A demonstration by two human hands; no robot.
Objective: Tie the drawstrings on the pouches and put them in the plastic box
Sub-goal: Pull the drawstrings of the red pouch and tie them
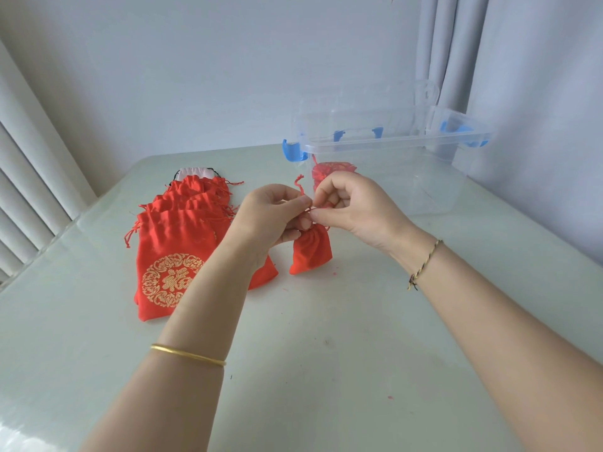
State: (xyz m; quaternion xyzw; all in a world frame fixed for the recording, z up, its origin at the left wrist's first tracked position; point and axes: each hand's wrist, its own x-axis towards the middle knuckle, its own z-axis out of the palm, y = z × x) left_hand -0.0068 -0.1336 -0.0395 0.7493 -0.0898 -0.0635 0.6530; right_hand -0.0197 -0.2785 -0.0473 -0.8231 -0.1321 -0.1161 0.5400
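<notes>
Pouch (pixel 311 252) hangs just below both grips, mid-tie. Left hand (pixel 270 216) and right hand (pixel 352 207) pinch its drawstring (pixel 301 190). Next, I'd judge: cinch knot, drop into plastic box (pixel 391 148) behind.

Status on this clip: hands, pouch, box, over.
Left hand and right hand both pinching the drawstring of the small red pouch. Second pouch already in the plastic box. Pile of pouches waiting at left; path to box open.
</notes>
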